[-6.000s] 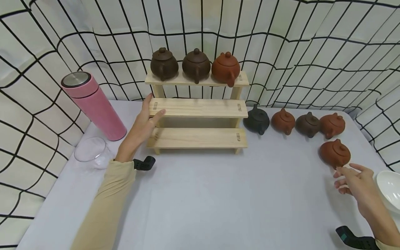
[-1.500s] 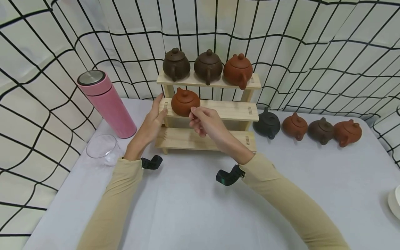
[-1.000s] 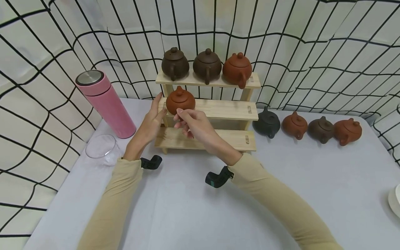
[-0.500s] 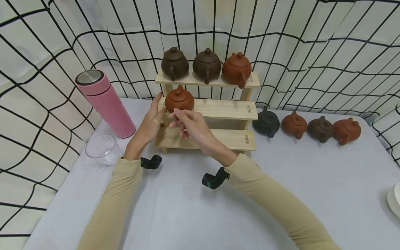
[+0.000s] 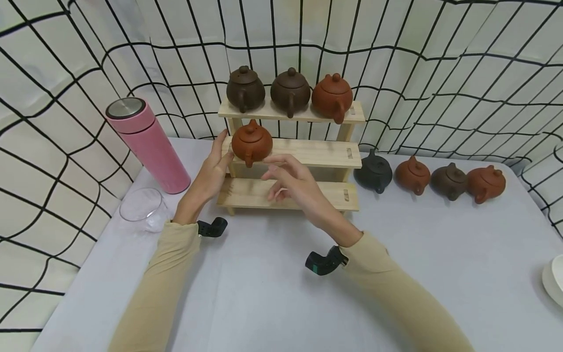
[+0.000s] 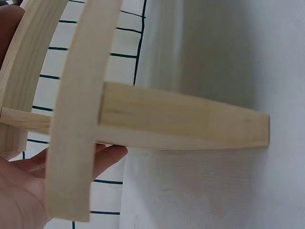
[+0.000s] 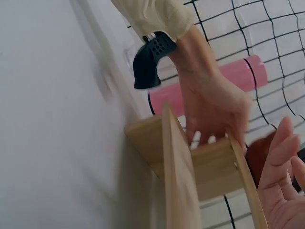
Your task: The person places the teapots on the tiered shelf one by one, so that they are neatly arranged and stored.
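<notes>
In the head view, a reddish-brown teapot (image 5: 251, 142) sits at the left end of the middle board of a three-tier wooden shelf (image 5: 308, 151), its handle facing me. My right hand (image 5: 296, 186) is just right of it, apart from it, fingers loosely bent and holding nothing. At the shelf's left end my left hand (image 5: 206, 176) grips the middle board, thumb in front. The left wrist view shows fingers of that hand (image 6: 19, 191) behind the wooden side. Two dark brown teapots (image 5: 290, 93) and an orange-brown teapot (image 5: 332, 95) line the top board.
Right of the shelf stand a black teapot (image 5: 374, 172), a small red teapot (image 5: 412, 175), a brown teapot (image 5: 448, 181) and an orange teapot (image 5: 486, 183). A pink thermos (image 5: 149, 146) and clear glass (image 5: 142, 208) are left. A white bowl (image 5: 554, 278) is at the right edge.
The reddish-brown teapot was carried from the table's right side onto the middle board and slid left. My right hand has let go and drawn back rightward. My left hand stays on the shelf.
</notes>
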The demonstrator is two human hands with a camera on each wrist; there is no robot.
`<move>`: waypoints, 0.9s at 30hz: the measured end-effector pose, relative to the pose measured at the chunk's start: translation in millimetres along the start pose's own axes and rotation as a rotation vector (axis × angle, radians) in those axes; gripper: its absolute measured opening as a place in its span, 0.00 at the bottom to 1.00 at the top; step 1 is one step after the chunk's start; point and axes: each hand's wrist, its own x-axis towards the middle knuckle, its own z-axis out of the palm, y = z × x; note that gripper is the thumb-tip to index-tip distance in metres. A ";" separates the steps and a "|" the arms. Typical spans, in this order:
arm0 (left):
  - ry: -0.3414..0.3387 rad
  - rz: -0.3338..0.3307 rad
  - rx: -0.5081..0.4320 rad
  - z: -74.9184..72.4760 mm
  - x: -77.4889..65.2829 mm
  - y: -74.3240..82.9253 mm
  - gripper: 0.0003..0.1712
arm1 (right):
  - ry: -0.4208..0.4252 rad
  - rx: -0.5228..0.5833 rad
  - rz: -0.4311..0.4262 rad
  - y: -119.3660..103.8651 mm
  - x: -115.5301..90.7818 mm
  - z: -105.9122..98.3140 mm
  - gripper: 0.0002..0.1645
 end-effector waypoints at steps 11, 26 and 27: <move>-0.010 -0.009 0.010 -2.3 0.3 2.5 0.38 | 0.082 -0.196 -0.036 -13.0 -49.9 -88.0 0.13; -0.025 0.011 0.005 -2.9 -0.6 1.4 0.37 | 0.291 -0.361 0.085 11.1 -88.4 -180.9 0.13; -0.024 0.013 0.003 -2.8 -0.7 0.9 0.37 | 0.298 -0.364 0.104 13.2 -88.9 -182.7 0.14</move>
